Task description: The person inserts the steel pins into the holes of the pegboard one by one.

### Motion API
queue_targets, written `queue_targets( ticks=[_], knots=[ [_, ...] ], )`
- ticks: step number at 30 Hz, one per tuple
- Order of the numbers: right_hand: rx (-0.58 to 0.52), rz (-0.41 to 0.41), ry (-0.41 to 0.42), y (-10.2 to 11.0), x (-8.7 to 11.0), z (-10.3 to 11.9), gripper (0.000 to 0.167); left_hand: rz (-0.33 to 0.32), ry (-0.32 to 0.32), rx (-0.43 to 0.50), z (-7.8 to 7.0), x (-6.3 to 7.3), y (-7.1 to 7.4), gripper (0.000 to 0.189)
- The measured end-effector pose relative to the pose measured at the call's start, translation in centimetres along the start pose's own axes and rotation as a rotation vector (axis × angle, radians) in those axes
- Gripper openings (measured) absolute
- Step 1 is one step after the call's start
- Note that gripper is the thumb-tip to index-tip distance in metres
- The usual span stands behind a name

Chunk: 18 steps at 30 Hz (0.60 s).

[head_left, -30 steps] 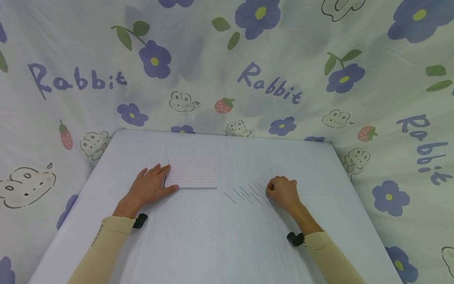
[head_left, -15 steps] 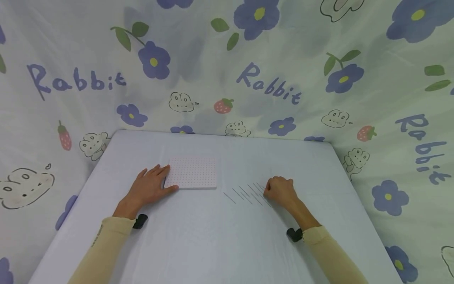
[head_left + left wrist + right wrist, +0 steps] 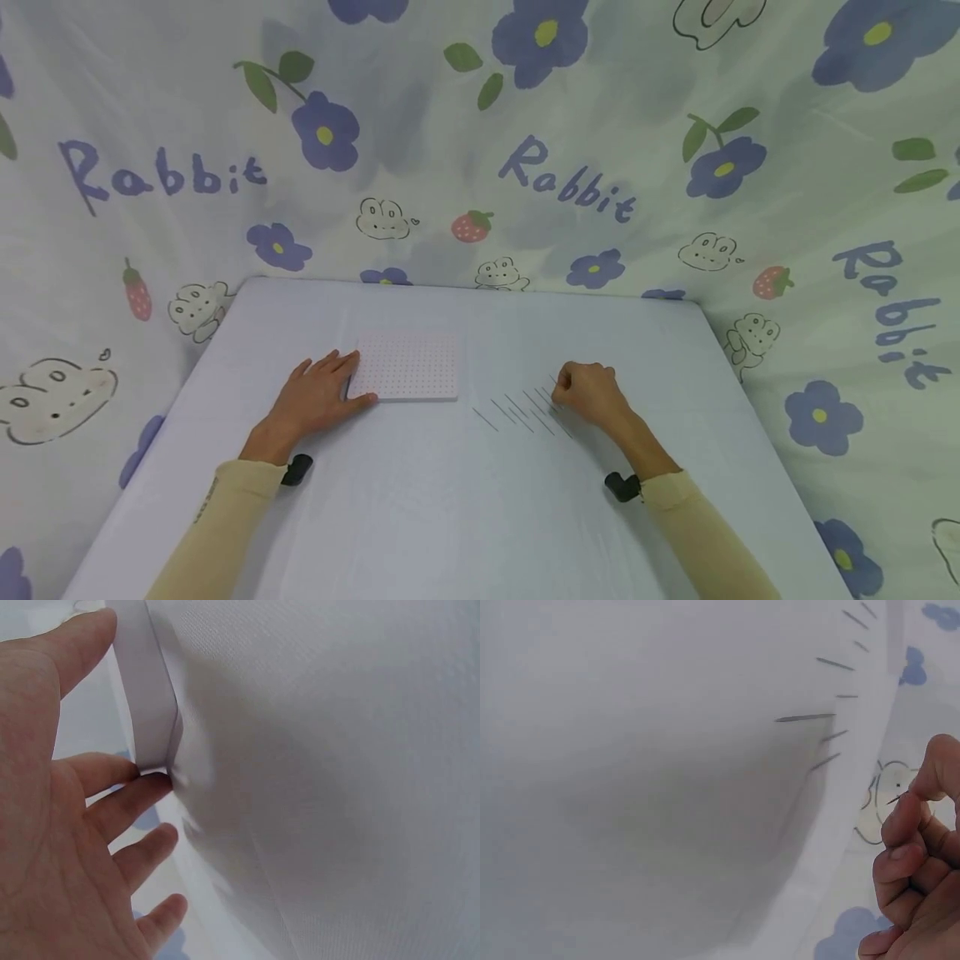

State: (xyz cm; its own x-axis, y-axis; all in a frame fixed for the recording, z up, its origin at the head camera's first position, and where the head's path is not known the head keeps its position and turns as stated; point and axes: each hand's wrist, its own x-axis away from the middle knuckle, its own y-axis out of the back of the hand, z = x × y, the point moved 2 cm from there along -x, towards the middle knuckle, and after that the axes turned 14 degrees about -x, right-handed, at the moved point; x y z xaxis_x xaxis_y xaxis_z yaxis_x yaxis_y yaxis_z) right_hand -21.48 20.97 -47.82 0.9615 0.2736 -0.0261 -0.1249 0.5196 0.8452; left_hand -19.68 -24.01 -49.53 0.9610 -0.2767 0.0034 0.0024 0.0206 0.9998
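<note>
A white board with a grid of small holes point(image 3: 408, 367) lies flat on the table. My left hand point(image 3: 311, 404) spreads at its left side, the thumb at the near edge and the fingertips at the left edge. The left wrist view shows the thumb and fingertips against the board's side wall point(image 3: 142, 690). Several thin dark needle-like rods point(image 3: 513, 410) lie slanted in rows right of the board. Over their right end, my right hand point(image 3: 592, 393) pinches one such thin rod point(image 3: 896, 799) between thumb and index finger; only its short tip shows.
The table point(image 3: 450, 508) has a white cover. Behind it and at both sides hangs a curtain point(image 3: 420, 125) printed with flowers and rabbits. A black wrist camera point(image 3: 297, 468) sits at the left sleeve, another black camera point(image 3: 622, 487) at the right sleeve.
My right hand has shifted a little left and then slightly up and away over the rods. The left hand stays at the board.
</note>
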Motion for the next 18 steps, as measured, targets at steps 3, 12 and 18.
queue_targets(
  ticks=[3, 12, 18],
  knots=[
    [-0.044, -0.015, 0.036, 0.5, -0.4, 0.8, 0.007, 0.005, -0.001, 0.002, 0.0, 0.0, 0.0, 0.09],
    [-0.212, -0.044, 0.108, 0.2, -2.9, 3.5, 0.005, 0.008, 0.009, 0.005, -0.1, 0.2, 0.1, 0.09],
    [-0.299, -0.045, 0.154, -0.7, -5.0, 5.7, 0.006, 0.001, 0.01, 0.002, 0.0, 0.3, 0.0, 0.09]
  ],
)
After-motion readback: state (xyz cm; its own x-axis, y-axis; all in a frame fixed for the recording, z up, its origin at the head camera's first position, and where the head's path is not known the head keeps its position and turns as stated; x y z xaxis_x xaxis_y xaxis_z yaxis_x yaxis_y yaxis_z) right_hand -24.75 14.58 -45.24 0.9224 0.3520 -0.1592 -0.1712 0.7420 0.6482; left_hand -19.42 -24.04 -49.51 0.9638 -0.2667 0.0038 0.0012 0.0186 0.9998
